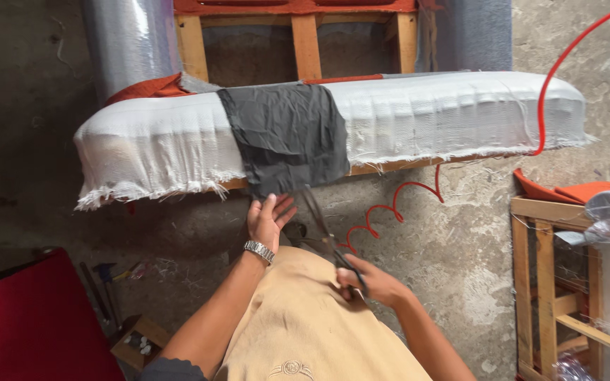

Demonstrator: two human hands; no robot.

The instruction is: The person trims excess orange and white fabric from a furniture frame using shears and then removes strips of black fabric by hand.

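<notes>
Scissors in right hand near dark cloth.

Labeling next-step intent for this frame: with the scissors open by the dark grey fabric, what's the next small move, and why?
Probably close the long metal scissors on the lower edge of the dark grey fabric patch. The right hand grips the handles with the blades open and pointing at that hanging edge, while the left hand reaches up to it below the white-wrapped padded cushion, seemingly steadying it for a cut.
</notes>
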